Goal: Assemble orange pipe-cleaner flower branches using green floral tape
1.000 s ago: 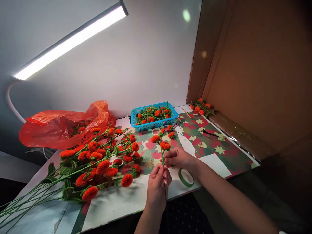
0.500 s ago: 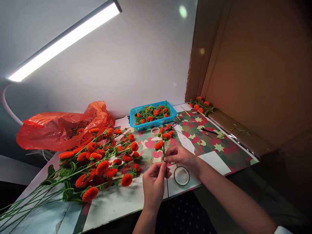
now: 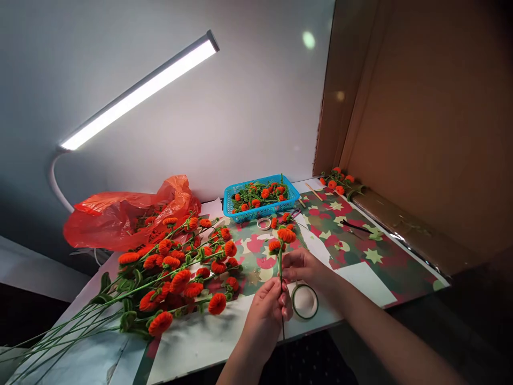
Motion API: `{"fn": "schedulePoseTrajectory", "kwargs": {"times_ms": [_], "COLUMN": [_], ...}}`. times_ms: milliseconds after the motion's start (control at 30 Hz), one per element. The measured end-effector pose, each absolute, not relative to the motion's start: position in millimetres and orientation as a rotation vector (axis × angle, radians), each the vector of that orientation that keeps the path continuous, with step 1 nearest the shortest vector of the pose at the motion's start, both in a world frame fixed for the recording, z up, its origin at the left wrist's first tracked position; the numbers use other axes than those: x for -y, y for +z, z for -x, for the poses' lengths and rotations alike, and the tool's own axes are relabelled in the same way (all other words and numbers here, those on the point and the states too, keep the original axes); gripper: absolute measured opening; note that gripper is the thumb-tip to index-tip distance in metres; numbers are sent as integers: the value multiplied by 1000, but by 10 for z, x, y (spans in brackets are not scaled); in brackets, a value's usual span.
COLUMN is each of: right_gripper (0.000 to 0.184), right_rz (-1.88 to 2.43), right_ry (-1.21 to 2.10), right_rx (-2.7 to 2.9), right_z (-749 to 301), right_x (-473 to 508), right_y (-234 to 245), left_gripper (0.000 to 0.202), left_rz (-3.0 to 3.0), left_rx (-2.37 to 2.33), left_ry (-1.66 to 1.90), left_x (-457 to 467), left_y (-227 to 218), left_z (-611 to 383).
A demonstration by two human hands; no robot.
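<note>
An orange fuzzy-wire flower stem [image 3: 280, 261] stands upright between my hands, with small orange blooms [image 3: 286, 235] at its top. My left hand [image 3: 267, 310] pinches the green stem below the blooms, thumb and fingers closed. My right hand [image 3: 306, 268] is closed with its fingertips against the stem, just above the left; what they pinch is partly hidden and looks like the end of green floral tape. The roll of green floral tape [image 3: 317, 302] shows as a ring just beneath my right hand, close to the white paper.
Many finished orange flowers [image 3: 180, 280] lie at left beside a red plastic bag [image 3: 96, 219]. A blue basket [image 3: 264, 213] holds short flowers at the back. A white tape ring [image 3: 264, 224], a black tool [image 3: 356, 226] and more flowers [image 3: 336, 182] lie around. A lamp [image 3: 140, 88] shines above.
The view has shifted, so everything sits lower and further right. The flower stem has turned and stands straighter, its blooms grouped differently. Both hands stay on it, the left gripping closer under the right.
</note>
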State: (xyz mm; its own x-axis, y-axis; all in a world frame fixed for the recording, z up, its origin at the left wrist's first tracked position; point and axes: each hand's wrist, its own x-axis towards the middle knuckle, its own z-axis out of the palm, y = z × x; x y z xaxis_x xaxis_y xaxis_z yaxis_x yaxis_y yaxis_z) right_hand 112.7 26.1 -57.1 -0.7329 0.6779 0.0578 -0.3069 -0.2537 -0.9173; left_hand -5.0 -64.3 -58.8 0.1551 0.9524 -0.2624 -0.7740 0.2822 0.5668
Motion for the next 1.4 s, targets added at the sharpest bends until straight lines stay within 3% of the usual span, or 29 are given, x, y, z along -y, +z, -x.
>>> {"fn": "schedulePoseTrajectory", "kwargs": {"times_ms": [233,433,767,1133,1267,1400], "right_gripper": [26,35,31,32,33,28], "right_rz": [577,523,544,565,606,627], "right_ry": [1836,1941,2016,1985,1840,1737], "right_rx": [1517,1588,1429,1434,1678,1832], "right_z": [-1101,-1111,-1072,-1069,-1130,-1203], "right_x": [-297,-259,-217,-247,-321,-384], "right_y": [-598,-563,-686,-585,-422,-356], "left_gripper": [35,37,40,32,29,52], "left_rz": [-176,-184,-126,-70,-310,-815], "left_rx": [-659,-793,-831,-586,-901,-1286], "left_ry": [1397,1510,1592,1331,1401,1538], "left_x": [654,682,695,651,704,952], "left_y": [-657,-664,-622,-662,-622,-330], "left_z": [-50,-117,-133,-76,-21,176]}}
